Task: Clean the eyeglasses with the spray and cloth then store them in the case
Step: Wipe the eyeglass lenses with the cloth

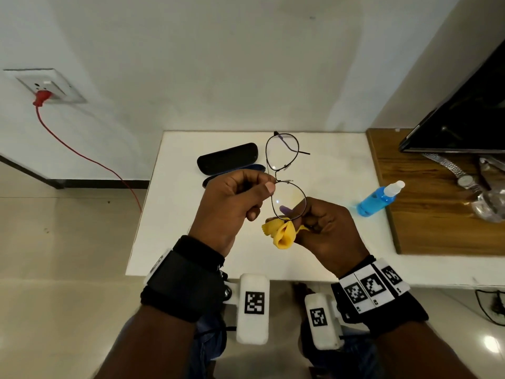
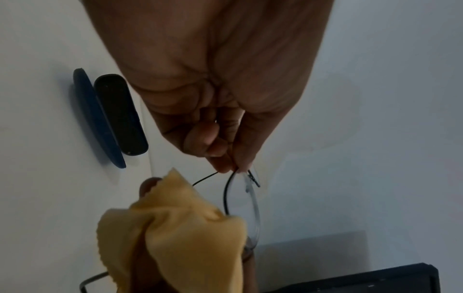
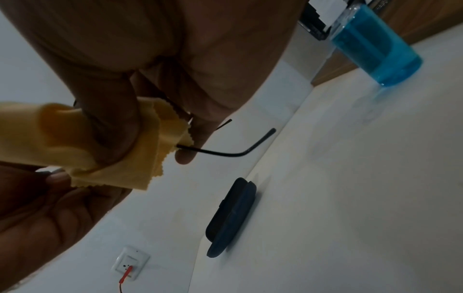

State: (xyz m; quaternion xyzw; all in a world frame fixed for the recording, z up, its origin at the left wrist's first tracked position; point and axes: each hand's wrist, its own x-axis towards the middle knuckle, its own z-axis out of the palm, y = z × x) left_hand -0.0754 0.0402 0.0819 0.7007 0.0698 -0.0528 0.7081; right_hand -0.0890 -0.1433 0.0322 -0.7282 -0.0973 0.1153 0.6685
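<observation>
Thin black wire-frame eyeglasses with round clear lenses (image 1: 284, 170) were held in the air above the white desk (image 1: 169, 242), nearer the person than the open dark-blue hard-shell case (image 1: 228, 161) lying on it.

Left hand (image 1: 235, 203) was closed, thumb and fingertips pinching the frame at the bridge. Right hand (image 1: 325, 228) was closed too, pinching a soft yellow microfibre cloth (image 1: 281, 233) over the near lens rim; the far lens stuck out toward the case, temples unfolded.

Handling, my read: the frame looked very light and springy, easy to bend, and the lenses would smudge. Best held by the bridge or rim edge, not the lens faces or temple tips. The cloth was limp, so it needed bunching to give finger pressure.

Clear spray bottle of blue liquid (image 1: 378, 199) stood on the desk, right of the case and well apart from it.
</observation>
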